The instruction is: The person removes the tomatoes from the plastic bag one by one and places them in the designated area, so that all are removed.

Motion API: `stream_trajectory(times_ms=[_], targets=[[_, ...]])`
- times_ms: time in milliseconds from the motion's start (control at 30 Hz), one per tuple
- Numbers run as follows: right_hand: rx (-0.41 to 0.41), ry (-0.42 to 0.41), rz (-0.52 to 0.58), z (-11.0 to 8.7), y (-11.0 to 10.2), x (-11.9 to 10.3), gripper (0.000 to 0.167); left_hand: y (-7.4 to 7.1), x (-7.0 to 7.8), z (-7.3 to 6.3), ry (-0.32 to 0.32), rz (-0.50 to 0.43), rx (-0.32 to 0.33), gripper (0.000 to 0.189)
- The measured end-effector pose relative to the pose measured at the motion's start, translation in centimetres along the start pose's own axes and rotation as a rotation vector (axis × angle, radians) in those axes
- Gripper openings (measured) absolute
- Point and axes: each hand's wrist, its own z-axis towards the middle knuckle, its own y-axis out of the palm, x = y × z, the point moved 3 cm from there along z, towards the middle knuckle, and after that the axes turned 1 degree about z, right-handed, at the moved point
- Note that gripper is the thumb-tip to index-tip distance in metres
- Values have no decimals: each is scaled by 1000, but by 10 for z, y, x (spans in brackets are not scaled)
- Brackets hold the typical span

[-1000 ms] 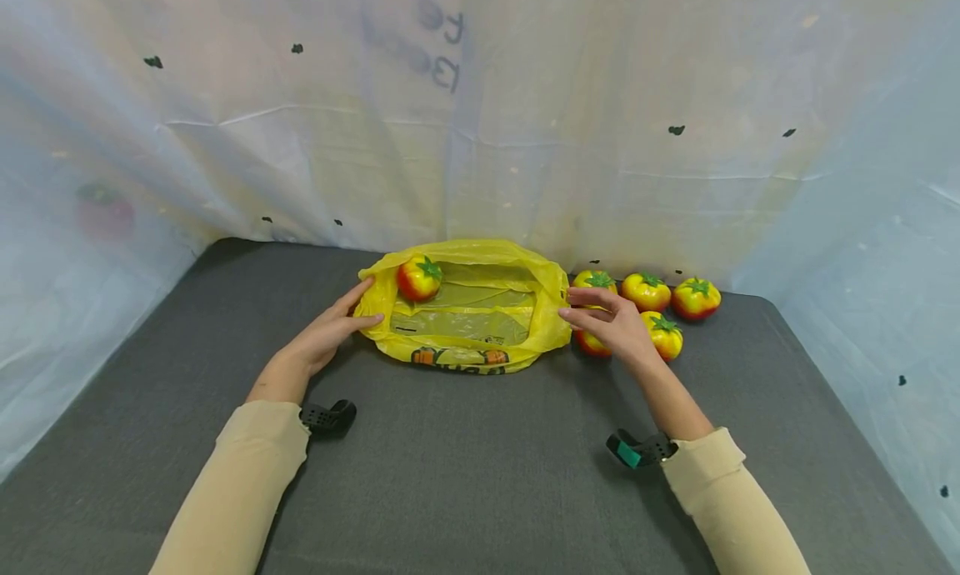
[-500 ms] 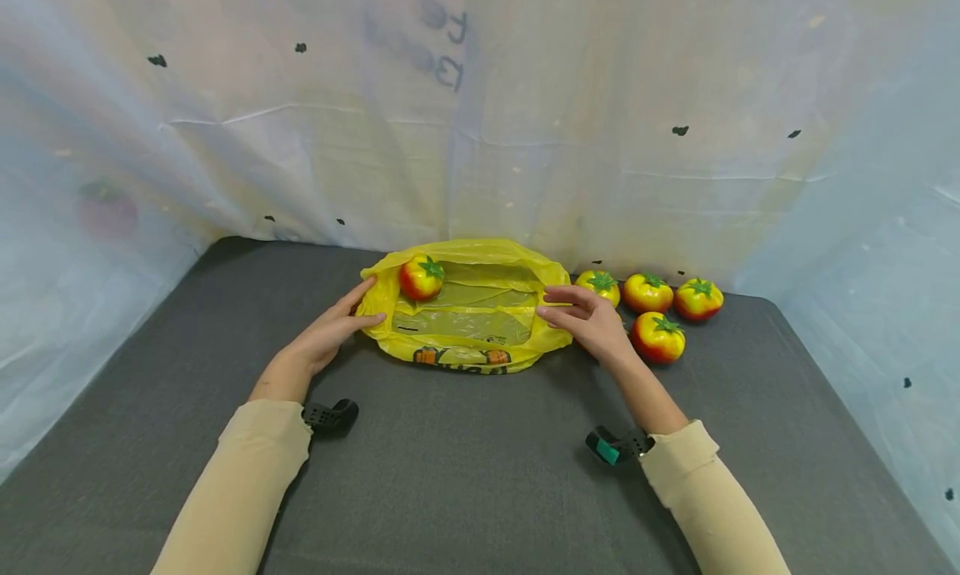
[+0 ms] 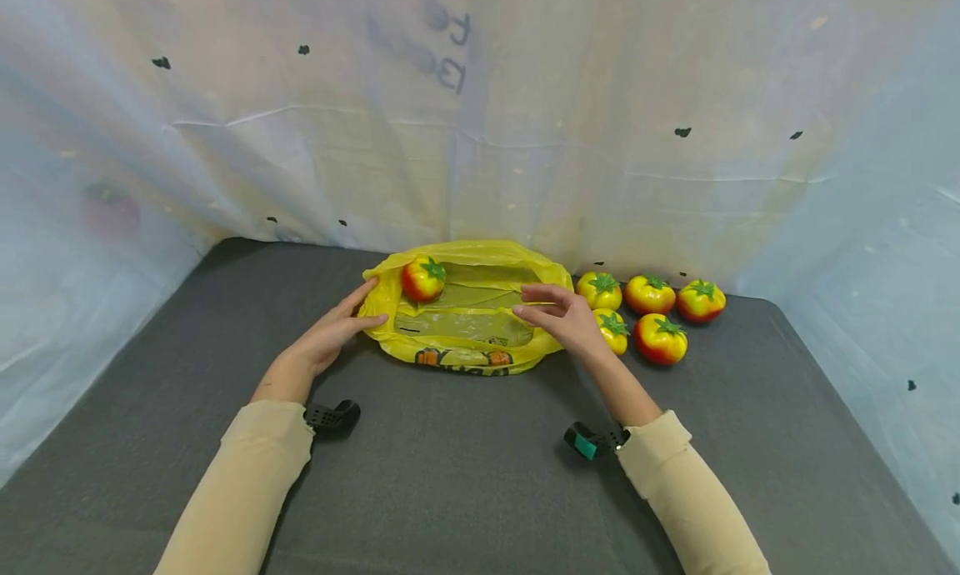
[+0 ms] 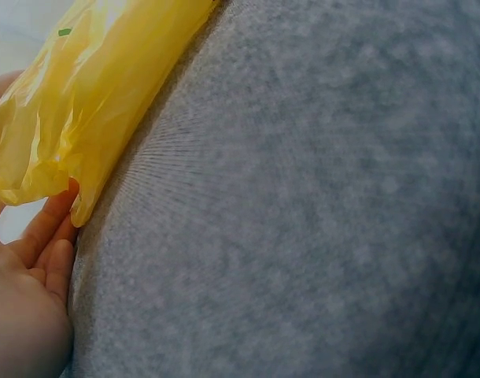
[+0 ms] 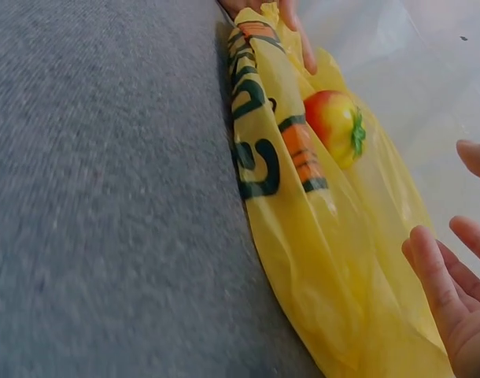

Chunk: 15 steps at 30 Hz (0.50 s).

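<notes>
A yellow plastic bag (image 3: 450,355) lies on the table with its mouth spread wide. Inside, at its left end, sits a glossy red-and-yellow tomato-like fruit (image 3: 423,278) with a green leafy top; the right wrist view shows this fruit (image 5: 334,128) as well. My left hand (image 3: 330,333) holds the bag's left end, thumb over the rim and fingers at the outer side. Over the bag's right end hovers my right hand (image 3: 566,318), with nothing between its parted fingers. The left wrist view shows fingers (image 4: 47,232) beneath the crumpled plastic.
Several matching fruits (image 3: 660,339) stand grouped to the right of the bag. Behind the dark grey table (image 3: 465,467) hangs a pale plastic sheet (image 3: 517,142), which continues along both sides. Each wrist wears a black strap (image 3: 330,417).
My right hand has moved left from the bag's right rim to over its opening, uncovering fruits behind it. The left hand, the bag and the fruit inside stay put.
</notes>
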Motion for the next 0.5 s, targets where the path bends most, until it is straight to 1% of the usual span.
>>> stream_trajectory(times_ms=[333, 500], targets=[[-31, -18, 40, 6, 16, 1, 44, 0, 1, -1, -1, 4, -2, 80], [-19, -22, 38, 11, 24, 3, 43, 0, 1, -1, -4, 8, 3, 80]])
